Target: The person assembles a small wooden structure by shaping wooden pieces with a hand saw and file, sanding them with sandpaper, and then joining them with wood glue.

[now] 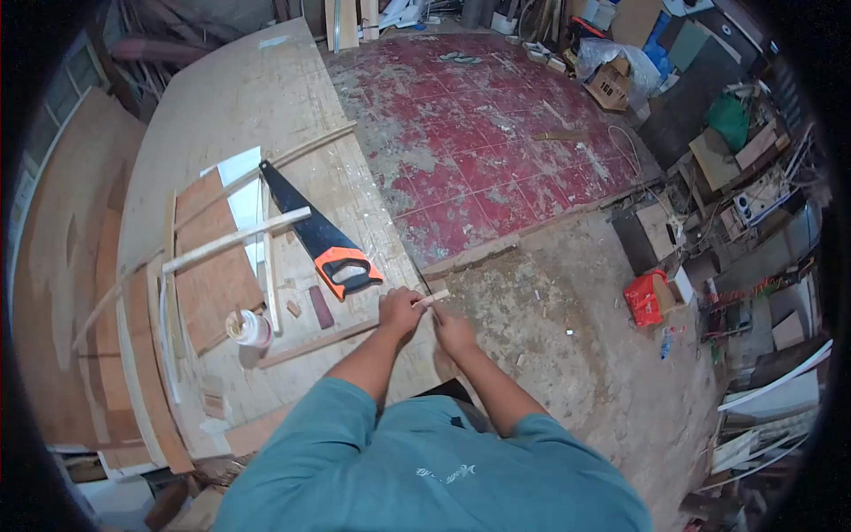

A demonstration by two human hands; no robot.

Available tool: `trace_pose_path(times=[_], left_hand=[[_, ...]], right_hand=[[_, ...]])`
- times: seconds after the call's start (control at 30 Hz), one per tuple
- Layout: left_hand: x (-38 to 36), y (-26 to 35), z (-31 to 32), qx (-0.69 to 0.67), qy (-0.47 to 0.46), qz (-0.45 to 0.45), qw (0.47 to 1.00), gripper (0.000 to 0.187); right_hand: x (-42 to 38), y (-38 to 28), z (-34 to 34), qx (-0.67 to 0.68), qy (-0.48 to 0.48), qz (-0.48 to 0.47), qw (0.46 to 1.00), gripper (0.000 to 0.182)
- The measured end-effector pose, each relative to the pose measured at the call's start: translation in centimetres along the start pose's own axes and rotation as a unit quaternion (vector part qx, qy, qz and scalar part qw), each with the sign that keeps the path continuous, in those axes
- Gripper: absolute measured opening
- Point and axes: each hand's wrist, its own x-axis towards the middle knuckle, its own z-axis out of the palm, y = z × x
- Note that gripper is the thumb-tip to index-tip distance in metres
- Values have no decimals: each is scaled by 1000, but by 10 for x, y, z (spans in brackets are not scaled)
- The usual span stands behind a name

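Near the workbench's right edge, my left hand (401, 311) is closed around a short, pale wood strip (433, 297), whose end sticks out to the right. Just beside it, my right hand (455, 334) is closed, its fingertips close to the underside of the strip. A thin dark thing shows by those fingers, too small to name. Behind my left hand lies a handsaw (310, 232) with an orange and black handle. A dark reddish block (320, 306) and a small wood offcut (294, 309) rest to the left.
The plywood workbench (222, 97) carries wood strips (235, 239), a brown board (208, 266) and an open white jar (253, 330). A red floor (496, 142) lies beyond. At right are a red bag (644, 300) and piled scrap, with a cardboard box (612, 84) further back.
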Motion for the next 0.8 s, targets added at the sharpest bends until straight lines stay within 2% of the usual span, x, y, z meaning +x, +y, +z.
trace_pose_path(times=[0.03,0.07,0.13,0.17,0.3,0.4,0.47,0.57,0.63,0.67,0.77,0.8], left_hand=[[5,-12,11,-5,-38,-21,999,21],[3,-5,4,6,-39,-23,999,21],[5,0,-1,8,-49,-24,998,21],[4,-1,-4,10,-52,-25,998,21],[6,3,-6,5,-41,-23,999,21],[5,1,-4,7,-33,-15,999,21],[4,1,-6,6,-39,-12,999,20],[3,4,-8,19,-50,-19,998,19],[2,8,-8,12,-41,-13,999,18],[1,8,-10,13,-30,-4,999,18],[0,5,-9,13,-36,-4,999,19],[0,6,-10,9,-29,1,1000,19]], right_hand=[[-36,-15,-26,6,4,2,1000,43],[-45,-20,-37,10,14,-1,1000,43],[-57,-22,-41,-39,-37,2,999,36],[-37,-12,-25,-25,3,-18,1000,38],[23,-3,14,-35,37,-18,999,41],[-38,-12,-20,-46,-23,15,999,41],[-39,-5,-22,-48,-39,-5,998,44],[-15,-8,-8,-33,-1,2,999,42],[3,3,17,-29,57,-34,997,46],[-7,10,21,-29,54,-32,998,46],[-65,-1,-20,-9,-51,23,998,42],[-58,0,-19,-11,-51,20,998,42]])
